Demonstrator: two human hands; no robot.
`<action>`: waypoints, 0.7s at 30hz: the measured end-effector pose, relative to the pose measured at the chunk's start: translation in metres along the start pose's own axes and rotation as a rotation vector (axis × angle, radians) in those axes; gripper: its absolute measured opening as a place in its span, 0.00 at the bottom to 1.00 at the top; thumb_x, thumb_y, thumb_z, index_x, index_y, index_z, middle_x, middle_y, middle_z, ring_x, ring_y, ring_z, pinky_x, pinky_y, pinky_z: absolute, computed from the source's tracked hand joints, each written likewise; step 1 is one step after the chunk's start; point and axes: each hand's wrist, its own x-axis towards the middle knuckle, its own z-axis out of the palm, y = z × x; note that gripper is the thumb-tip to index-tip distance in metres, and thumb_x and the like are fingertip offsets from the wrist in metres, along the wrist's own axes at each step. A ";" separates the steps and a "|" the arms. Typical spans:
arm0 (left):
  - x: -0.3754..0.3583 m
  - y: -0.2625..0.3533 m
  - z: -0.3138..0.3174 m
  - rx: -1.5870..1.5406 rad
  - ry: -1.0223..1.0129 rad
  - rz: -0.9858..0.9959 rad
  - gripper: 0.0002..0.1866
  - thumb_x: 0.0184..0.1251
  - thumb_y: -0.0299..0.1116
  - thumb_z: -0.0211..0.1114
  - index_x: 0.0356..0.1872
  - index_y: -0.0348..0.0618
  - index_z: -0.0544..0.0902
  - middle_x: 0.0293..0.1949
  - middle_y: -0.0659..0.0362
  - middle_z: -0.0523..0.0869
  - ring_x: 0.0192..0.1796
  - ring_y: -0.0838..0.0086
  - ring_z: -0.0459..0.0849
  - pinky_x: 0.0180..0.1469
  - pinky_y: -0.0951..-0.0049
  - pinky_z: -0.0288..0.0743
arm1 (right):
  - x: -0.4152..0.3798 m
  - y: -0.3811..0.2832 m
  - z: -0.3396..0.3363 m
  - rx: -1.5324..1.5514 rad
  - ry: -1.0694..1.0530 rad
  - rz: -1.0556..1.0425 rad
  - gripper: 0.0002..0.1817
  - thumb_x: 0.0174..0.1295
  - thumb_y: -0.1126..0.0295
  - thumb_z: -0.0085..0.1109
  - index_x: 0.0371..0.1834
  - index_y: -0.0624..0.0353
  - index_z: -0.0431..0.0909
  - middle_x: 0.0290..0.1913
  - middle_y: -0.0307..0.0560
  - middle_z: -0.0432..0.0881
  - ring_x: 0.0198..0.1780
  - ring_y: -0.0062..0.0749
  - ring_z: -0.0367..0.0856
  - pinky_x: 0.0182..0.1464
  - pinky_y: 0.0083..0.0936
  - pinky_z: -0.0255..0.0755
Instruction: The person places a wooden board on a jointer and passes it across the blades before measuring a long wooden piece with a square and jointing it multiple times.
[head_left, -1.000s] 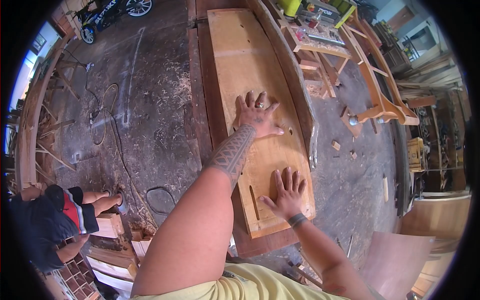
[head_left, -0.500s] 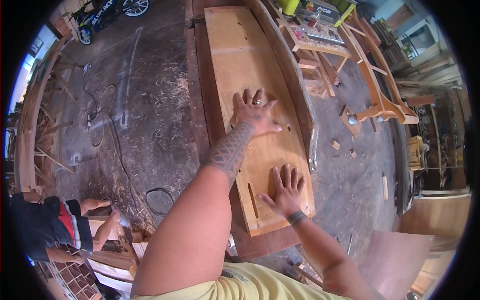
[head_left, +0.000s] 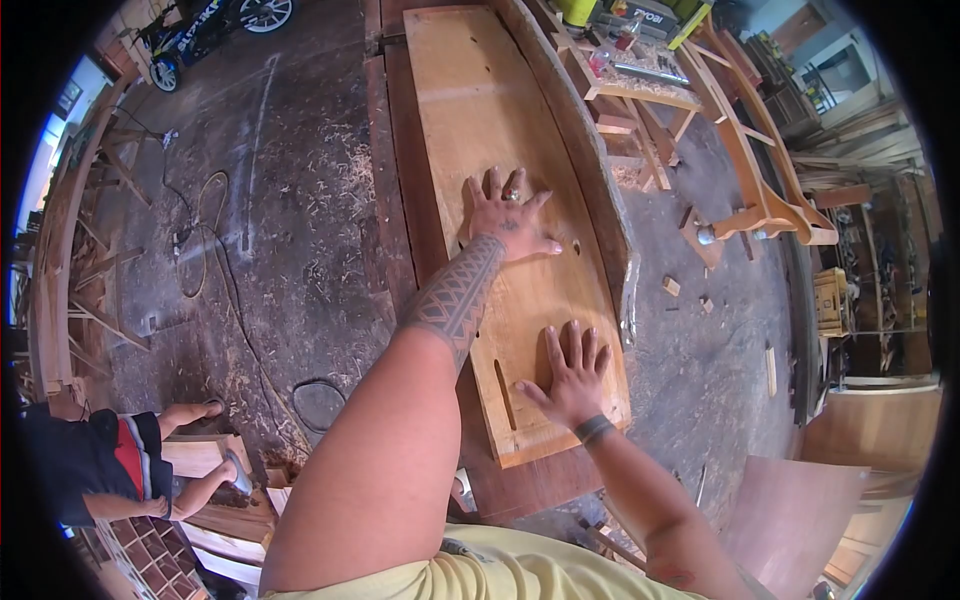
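Observation:
A long, pale wooden board (head_left: 480, 130) stretches away from me on a darker wooden bench (head_left: 530, 487). It has a long slot near its close end and several small dark holes. My left hand (head_left: 507, 220), with a ring on one finger, lies flat on the board's middle with the fingers spread. Nearer to me, my right hand (head_left: 575, 382) rests flat by the close end, to the right of the slot, fingers also apart. Neither hand grips anything. A dark wristband (head_left: 594, 430) circles my right wrist.
Along the board's right side runs a rough-edged slab (head_left: 600, 190). A small worktable (head_left: 645, 90) with tools stands at the upper right, beside a wooden frame (head_left: 770, 190). Cables (head_left: 230, 270) and shavings lie on the floor. Another person (head_left: 110, 465) is at the lower left.
My hands stay flat on the board, nearly in the same places. The person at the lower left has shifted their legs and arm. The view has moved slightly.

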 end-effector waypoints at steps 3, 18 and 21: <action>0.004 -0.002 -0.002 0.006 -0.006 -0.003 0.62 0.58 0.88 0.65 0.93 0.77 0.60 0.96 0.50 0.47 0.94 0.35 0.44 0.88 0.20 0.31 | 0.005 0.000 0.000 -0.002 0.001 -0.002 0.62 0.68 0.15 0.50 0.96 0.45 0.56 0.95 0.66 0.50 0.94 0.79 0.38 0.87 0.80 0.22; 0.027 -0.016 -0.007 -0.009 -0.004 -0.006 0.62 0.57 0.88 0.66 0.93 0.78 0.61 0.96 0.50 0.47 0.94 0.34 0.41 0.88 0.18 0.31 | 0.032 -0.005 -0.011 -0.025 -0.041 0.015 0.63 0.67 0.16 0.53 0.97 0.45 0.54 0.96 0.65 0.47 0.94 0.76 0.36 0.88 0.77 0.23; 0.033 -0.022 -0.007 -0.002 -0.007 -0.007 0.62 0.57 0.89 0.65 0.93 0.79 0.60 0.96 0.50 0.45 0.94 0.34 0.41 0.88 0.18 0.31 | 0.040 -0.008 -0.015 -0.027 -0.051 0.017 0.63 0.67 0.17 0.56 0.97 0.45 0.53 0.96 0.66 0.46 0.95 0.75 0.35 0.89 0.76 0.22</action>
